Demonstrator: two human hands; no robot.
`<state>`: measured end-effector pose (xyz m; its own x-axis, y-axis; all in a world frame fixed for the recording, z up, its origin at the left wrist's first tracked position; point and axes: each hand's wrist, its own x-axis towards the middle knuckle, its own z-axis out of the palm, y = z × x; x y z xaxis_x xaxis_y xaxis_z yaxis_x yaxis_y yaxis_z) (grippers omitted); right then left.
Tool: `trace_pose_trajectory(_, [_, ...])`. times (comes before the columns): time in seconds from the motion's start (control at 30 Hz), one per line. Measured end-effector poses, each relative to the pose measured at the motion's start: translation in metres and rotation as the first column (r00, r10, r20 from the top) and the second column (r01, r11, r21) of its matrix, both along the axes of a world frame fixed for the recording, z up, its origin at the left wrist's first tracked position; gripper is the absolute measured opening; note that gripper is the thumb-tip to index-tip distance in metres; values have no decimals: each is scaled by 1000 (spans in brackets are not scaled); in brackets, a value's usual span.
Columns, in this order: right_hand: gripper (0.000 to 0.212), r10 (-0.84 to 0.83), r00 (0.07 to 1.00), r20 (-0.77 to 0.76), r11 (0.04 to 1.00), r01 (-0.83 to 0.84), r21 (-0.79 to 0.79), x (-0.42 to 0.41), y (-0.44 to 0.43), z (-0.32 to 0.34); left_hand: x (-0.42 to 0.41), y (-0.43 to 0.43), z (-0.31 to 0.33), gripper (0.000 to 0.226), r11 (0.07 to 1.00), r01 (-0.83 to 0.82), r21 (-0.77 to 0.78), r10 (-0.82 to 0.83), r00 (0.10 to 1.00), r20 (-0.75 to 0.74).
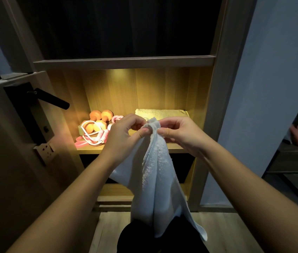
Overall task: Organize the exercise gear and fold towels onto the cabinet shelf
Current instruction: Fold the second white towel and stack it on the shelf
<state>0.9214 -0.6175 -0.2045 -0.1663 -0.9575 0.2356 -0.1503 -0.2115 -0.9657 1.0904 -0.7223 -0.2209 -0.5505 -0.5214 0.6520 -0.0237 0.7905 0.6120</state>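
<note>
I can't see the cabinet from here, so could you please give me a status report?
Left grip and right grip pinch towel top. Towel hangs unfolded before shelf. Shelved: folded towel, dumbbells, rope; path clear.

Lit wooden shelf (177, 146), gear crowded on the left half. Orange dumbbells (100, 119) sit near the back, close together. In front of them a pink-and-white rope (89, 132) lies in loose loops, and a pink band (81, 144) lies flat at the front edge. Over on the right, towards the back, a folded towel (162, 113) lies flat.
</note>
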Motion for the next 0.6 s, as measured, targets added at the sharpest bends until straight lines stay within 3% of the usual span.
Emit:
trace_pose_trajectory(0.2, [11,-1,1000,-9,1000,1,22,1,7,-5,1,11,-4,19,998,53,-14,-53,998,-29])
trace_pose_trajectory(0.4, [9,26,999,-31,999,-25,37,0,13,-4,3,11,-11,10,980,145,135,-154,986,59])
trace_pose_trajectory(0.5, [9,13,999,-30,999,-12,45,0,14,-7,2,11,-16,26,986,142,91,-152,982,115])
trace_pose_trajectory(0.6, [10,37,999,14,999,-37,33,0,15,-7,0,17,-21,20,994,100,34,-101,994,43])
